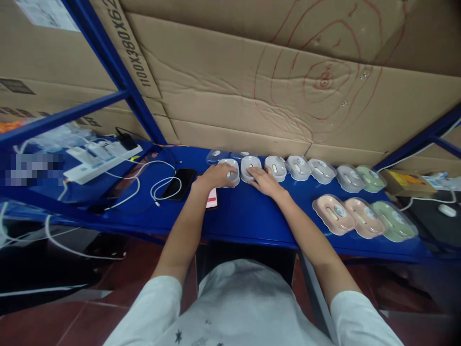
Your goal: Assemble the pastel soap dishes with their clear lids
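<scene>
A row of rounded clear plastic packs runs along the back of the blue table, each with a pale inside and a white oblong piece in its middle. My left hand [218, 176] is curled over the leftmost pale pack [233, 169], fingers at its far side and thumb at its near side. My right hand [265, 181] reaches the neighbouring pack [250, 164], its fingers stretched out and lying on that pack's near right part. Right of that hand stands another pale pack [275, 167]. Two clear lids or packs [213, 156] lie partly hidden behind the left ones.
Pink packs [333, 214] and a green pack [394, 221] stand front right. A lit phone [212, 199] lies by my left forearm, a dark phone [182, 183] farther left. White cables and a power strip [99, 161] lie left. Cardboard [216, 96] walls the back; blue posts [139, 113] flank it.
</scene>
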Demonstrator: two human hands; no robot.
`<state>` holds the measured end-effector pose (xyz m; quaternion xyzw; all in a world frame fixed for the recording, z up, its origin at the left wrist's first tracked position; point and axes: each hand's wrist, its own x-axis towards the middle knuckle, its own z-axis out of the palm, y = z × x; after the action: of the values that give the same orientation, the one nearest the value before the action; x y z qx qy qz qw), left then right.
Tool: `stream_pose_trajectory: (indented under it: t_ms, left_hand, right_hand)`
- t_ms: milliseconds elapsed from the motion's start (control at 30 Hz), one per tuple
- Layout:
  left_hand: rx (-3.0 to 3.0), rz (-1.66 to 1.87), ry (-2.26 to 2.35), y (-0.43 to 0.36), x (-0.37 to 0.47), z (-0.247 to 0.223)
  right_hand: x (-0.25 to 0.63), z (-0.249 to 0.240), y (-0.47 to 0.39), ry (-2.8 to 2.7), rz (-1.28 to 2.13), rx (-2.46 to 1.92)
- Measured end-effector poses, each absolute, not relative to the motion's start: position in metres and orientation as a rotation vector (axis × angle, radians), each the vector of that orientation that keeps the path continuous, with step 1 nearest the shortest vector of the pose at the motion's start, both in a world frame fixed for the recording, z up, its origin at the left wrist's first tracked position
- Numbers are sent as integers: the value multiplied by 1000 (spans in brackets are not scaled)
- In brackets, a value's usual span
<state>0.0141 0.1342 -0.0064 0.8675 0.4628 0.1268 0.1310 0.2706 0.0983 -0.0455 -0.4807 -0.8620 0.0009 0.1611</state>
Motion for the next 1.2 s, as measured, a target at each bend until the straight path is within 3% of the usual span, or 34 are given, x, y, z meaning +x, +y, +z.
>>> stream_pose_trajectory:
  t_ms: [167, 467, 867, 1200]
  left_hand:
    - [2496, 337, 1257, 137, 11, -9]
    - [2501, 648, 1285, 137, 26, -5]
    - [2642, 565, 1256, 126, 44, -14]
    - [2814, 544, 1028, 105, 72, -18]
  right_hand:
    - [273, -42, 104, -2391, 32, -1419]
    - [339, -25, 90, -2309, -53, -1573]
    - [353, -42, 88, -2269, -324, -1770]
    - [353, -39, 91, -2051, -174, -1663]
